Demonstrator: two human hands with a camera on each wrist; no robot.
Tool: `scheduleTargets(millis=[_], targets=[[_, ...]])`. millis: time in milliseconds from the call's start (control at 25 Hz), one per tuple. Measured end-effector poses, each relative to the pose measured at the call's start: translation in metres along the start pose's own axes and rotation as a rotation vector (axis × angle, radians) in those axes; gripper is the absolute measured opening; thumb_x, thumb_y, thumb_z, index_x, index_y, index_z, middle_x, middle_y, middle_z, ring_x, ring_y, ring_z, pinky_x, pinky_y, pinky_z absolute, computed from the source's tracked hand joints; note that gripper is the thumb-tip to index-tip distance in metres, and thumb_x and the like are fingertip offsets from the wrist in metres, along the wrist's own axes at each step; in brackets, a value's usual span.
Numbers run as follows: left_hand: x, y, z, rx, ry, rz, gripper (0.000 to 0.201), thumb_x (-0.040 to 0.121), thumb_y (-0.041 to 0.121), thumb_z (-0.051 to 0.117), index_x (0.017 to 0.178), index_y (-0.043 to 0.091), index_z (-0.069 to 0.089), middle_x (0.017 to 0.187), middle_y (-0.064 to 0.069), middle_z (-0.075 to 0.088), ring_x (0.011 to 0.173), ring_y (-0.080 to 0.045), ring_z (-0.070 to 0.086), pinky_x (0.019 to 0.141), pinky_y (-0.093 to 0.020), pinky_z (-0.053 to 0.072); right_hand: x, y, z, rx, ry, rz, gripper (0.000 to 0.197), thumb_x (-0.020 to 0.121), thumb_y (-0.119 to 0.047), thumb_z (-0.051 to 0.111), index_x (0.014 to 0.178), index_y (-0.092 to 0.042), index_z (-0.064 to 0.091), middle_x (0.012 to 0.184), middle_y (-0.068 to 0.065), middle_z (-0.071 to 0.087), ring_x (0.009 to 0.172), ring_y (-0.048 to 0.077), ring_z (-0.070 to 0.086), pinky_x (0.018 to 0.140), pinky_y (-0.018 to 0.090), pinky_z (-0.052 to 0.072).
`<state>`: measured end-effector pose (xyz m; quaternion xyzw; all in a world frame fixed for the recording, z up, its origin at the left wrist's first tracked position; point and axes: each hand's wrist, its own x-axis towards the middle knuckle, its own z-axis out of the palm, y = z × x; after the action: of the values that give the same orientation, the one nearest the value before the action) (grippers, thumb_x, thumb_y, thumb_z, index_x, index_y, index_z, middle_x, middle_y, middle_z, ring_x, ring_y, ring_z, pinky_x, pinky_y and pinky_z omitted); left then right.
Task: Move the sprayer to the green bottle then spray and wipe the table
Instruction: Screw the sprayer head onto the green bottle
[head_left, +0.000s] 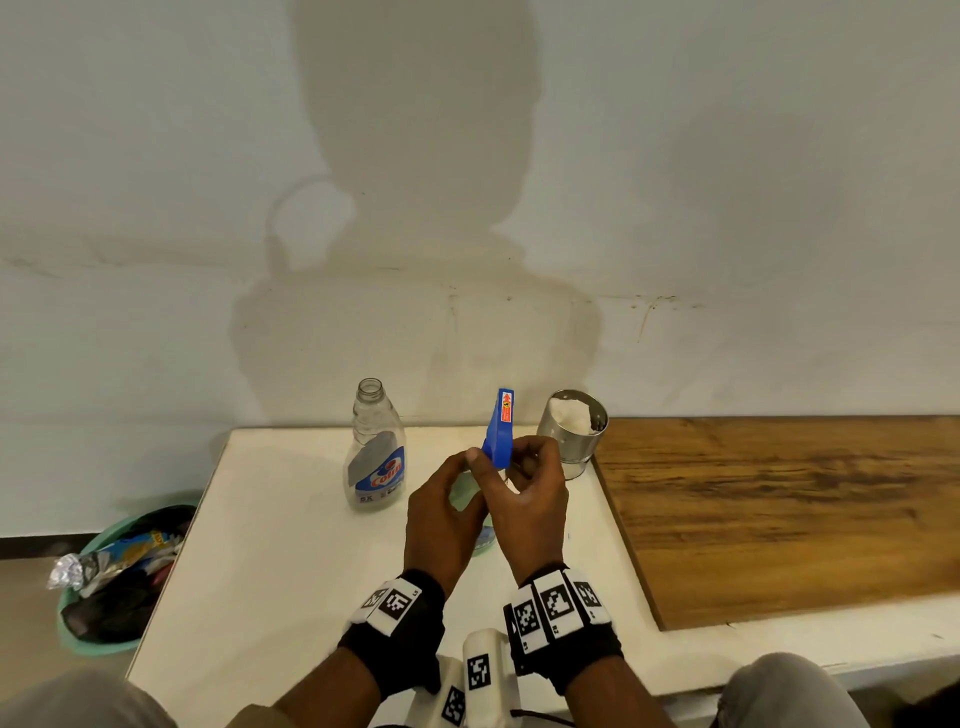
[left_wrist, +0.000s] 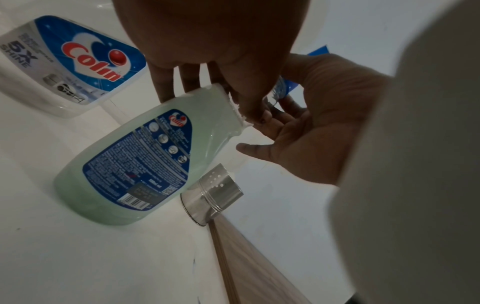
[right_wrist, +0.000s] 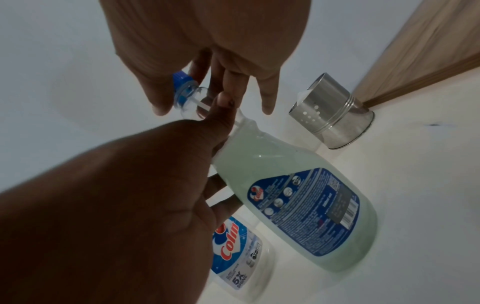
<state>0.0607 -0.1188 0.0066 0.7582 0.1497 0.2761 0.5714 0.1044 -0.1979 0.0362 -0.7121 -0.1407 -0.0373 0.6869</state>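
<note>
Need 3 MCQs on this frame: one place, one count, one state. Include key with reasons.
1. The steel cup stands:
A. on the white table beside the wooden board
B. in the bin
C. on the clear bottle

2. Bottles on the table:
A. one
B. two
C. four

3. The clear bottle is:
A. capped
B. lying flat
C. upright, neck open

A: it stands at the wooden board's edge.
B: the clear one and the green bottle.
C: its mouth is bare; the sprayer is in both hands.
</note>
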Motion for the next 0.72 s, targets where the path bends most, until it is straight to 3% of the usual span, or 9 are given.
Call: scheduleTargets(millis=[120,240,360,520,720], targets=[[-0.0001,-0.0038,0.0017,-0.040,0.004,0.000,0.036,0.085,0.017,0.065,0.102,0.046,0.054,0.095,0.017,0.067,0.089,0.002,0.063,0.083,-0.023,0.051,-0.0041,-0.0025,0.0012,0.011,-0.012,-0.017,0.047,0.078,-0.025,0.080,0.114,-0.016,0.051,0.102,-0.002,0.069,0.094,0.010,0.069,0.073,0.009,0.053],[0.0012,-0.0056,0.0013,0.022,-0.009,0.006,0.034,0.084,0.021,0.067,0.109,0.039,0.053,0.103,0.012,0.068,0.094,-0.002,0.063,0.085,-0.013,0.047,-0.0067,-0.0010,0.0007,0.040,-0.037,-0.051,0.041,0.083,-0.025,0.072,0.118,-0.021,0.053,0.107,-0.009,0.069,0.100,0.005,0.067,0.079,0.012,0.054],[0.0024,-0.0086,0.0004,0.035,0.002,0.000,0.034,0.084,0.021,0.067,0.111,0.036,0.053,0.102,0.011,0.068,0.093,0.005,0.062,0.080,-0.004,0.044,-0.0080,0.0009,0.0015,0.011,-0.050,-0.049,0.034,0.083,-0.029,0.066,0.116,-0.024,0.057,0.106,-0.011,0.068,0.101,0.001,0.065,0.087,0.013,0.053],[0.0014,-0.0055,-0.0003,0.029,0.018,0.009,0.039,0.084,0.018,0.067,0.103,0.049,0.051,0.096,0.023,0.065,0.092,0.011,0.060,0.079,-0.002,0.043,-0.0035,0.0008,-0.0002,0.034,-0.026,-0.019,0.030,0.081,-0.018,0.077,0.107,-0.016,0.062,0.099,-0.003,0.072,0.094,0.006,0.067,0.081,0.011,0.053],[0.0012,-0.0049,0.0005,0.048,0.025,0.010,0.033,0.085,0.020,0.065,0.110,0.039,0.053,0.092,0.022,0.065,0.090,0.012,0.059,0.075,-0.003,0.043,-0.0017,-0.0022,0.0003,0.044,0.001,0.007,0.035,0.076,-0.021,0.082,0.102,-0.015,0.059,0.092,-0.004,0.070,0.087,0.001,0.067,0.074,0.009,0.053]])
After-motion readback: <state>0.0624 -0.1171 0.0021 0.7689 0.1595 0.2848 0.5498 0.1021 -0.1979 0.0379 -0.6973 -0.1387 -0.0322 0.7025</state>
